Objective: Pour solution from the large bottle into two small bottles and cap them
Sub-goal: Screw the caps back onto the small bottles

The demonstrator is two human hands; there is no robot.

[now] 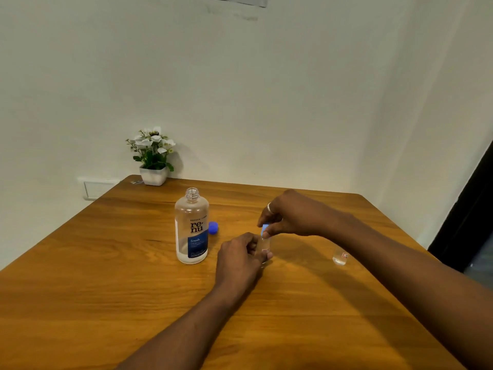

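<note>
The large clear bottle (pixel 191 228) with a blue label stands uncapped on the wooden table (pixel 106 263); a little liquid sits at its bottom. Its blue cap (pixel 213 227) lies just right of it. My left hand (pixel 240 256) grips a small clear bottle (pixel 265 249) standing at the table's middle. My right hand (pixel 290 216) pinches a small light-blue cap (pixel 265 228) directly on top of that bottle's neck. A second small bottle (pixel 340 257) stands further right, partly hidden behind my right forearm, so its top cannot be seen.
A white pot of white flowers (pixel 154 158) stands at the table's far left corner against the wall. The table's right edge runs close to a dark doorway (pixel 469 217).
</note>
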